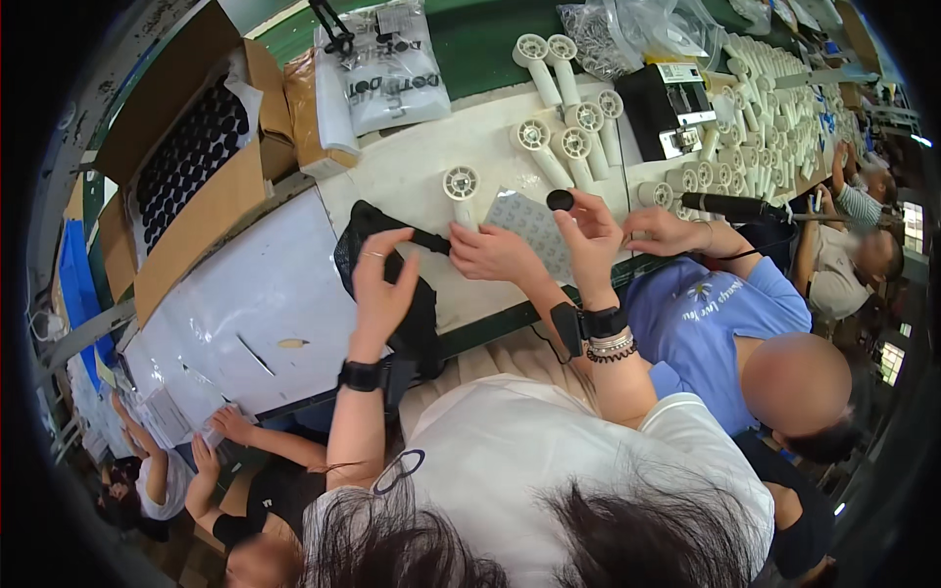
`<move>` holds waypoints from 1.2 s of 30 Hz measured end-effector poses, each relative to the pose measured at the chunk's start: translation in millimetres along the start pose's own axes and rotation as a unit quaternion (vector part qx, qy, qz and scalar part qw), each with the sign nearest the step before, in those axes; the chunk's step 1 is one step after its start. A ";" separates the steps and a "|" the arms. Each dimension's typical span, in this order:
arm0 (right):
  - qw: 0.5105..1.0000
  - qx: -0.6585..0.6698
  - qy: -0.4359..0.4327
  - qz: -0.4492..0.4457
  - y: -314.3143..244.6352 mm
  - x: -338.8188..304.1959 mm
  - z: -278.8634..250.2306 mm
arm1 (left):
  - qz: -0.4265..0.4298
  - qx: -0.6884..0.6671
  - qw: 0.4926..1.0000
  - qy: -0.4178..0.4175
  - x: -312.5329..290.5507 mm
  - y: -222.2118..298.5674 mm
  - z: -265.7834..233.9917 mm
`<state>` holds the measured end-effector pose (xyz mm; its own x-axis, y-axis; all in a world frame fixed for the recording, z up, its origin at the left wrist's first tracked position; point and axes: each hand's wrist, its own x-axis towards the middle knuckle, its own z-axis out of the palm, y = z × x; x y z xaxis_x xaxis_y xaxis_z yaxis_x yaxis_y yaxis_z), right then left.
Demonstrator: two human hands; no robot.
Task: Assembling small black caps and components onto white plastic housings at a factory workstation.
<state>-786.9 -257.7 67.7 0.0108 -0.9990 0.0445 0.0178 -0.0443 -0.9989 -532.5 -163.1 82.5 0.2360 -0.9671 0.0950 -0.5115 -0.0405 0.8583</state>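
My left hand (380, 294) is raised over a black mesh-like cloth (420, 328) at the table edge. Its thumb and fingers are apart, and nothing is between them. Between the fingertips of my right hand (593, 240) is a small round black cap (560, 200). Under that hand lies a grey sheet of small stickers (524, 223). Between my hands, a co-worker's hand (495, 255) reaches in and touches the handle of a white handheld fan body (461, 184). Several similar fan bodies (532, 135) lie just beyond.
At the far left, an open cardboard box (201, 230) holds rows of black caps (191, 162). A black device (667, 108) stands right of the fans, near a black electric screwdriver (730, 206). Many white fan bodies fill the right side. A co-worker in blue (706, 323) sits close on my right.
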 end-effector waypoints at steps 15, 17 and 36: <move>0.993 0.060 -0.050 0.088 33.8 -2.2 -12.1 | -0.357 -0.218 0.908 -0.008 27.3 -54.8 161.7; 0.982 0.121 -0.034 0.143 15.5 -0.6 -7.7 | -0.441 -0.367 0.819 -0.029 33.6 -46.9 175.7; 0.824 0.530 -0.042 0.197 -31.8 4.8 -14.1 | -0.187 -0.423 0.886 -0.026 17.5 19.0 186.0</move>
<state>-801.5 -261.3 99.5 0.2929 -0.9269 -0.2345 0.8585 0.3629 -0.3624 -691.8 -227.5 6.7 0.2088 -0.9368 -0.2807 0.4024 -0.1793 0.8977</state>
